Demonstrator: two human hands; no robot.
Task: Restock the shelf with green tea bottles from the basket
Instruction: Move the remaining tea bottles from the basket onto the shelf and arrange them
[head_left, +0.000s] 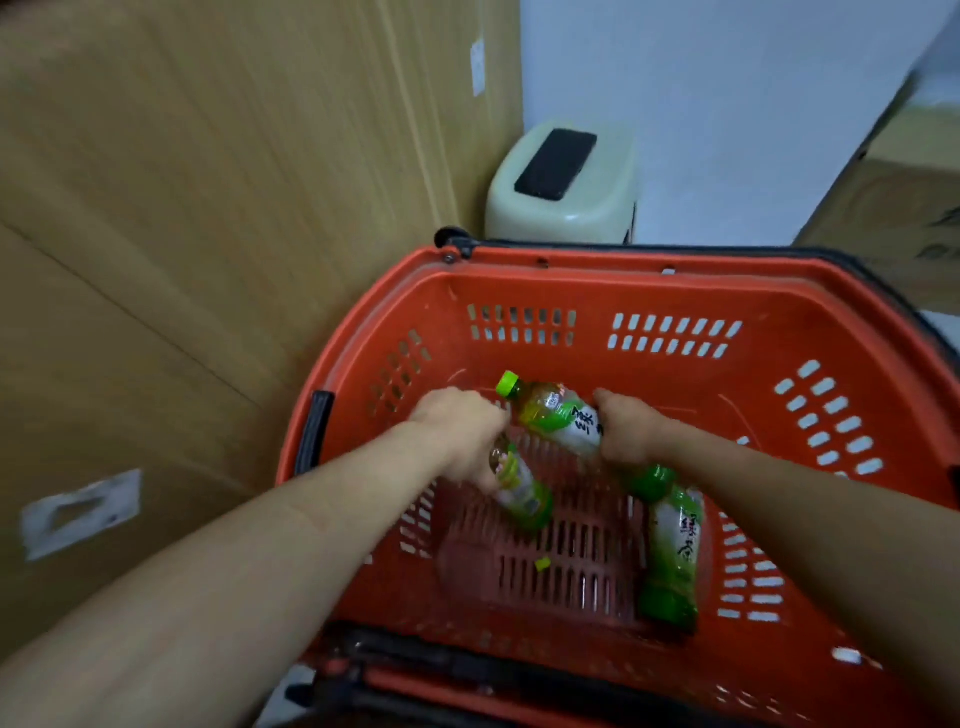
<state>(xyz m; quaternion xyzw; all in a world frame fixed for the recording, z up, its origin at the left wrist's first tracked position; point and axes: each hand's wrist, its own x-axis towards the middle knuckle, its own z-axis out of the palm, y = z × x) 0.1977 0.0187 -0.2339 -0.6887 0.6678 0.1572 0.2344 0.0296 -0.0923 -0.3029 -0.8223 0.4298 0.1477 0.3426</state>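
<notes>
A red plastic basket (779, 291) fills the lower right of the head view. Three green tea bottles with green labels lie inside it. My left hand (462, 431) grips one bottle (522, 493) near the basket's middle; its top end is hidden under my fingers. My right hand (631, 428) holds a second bottle (553, 415) by its body, green cap pointing up and left. A third bottle (672, 556) lies loose along the basket's right side. No shelf is in view.
Large cardboard boxes (182, 234) rise at the left, right beside the basket. A cream bin (563, 208) with a black lid flap stands behind the basket against a white wall. Another cardboard box (898, 208) sits at the far right. A small green scrap (543, 564) lies on the basket floor.
</notes>
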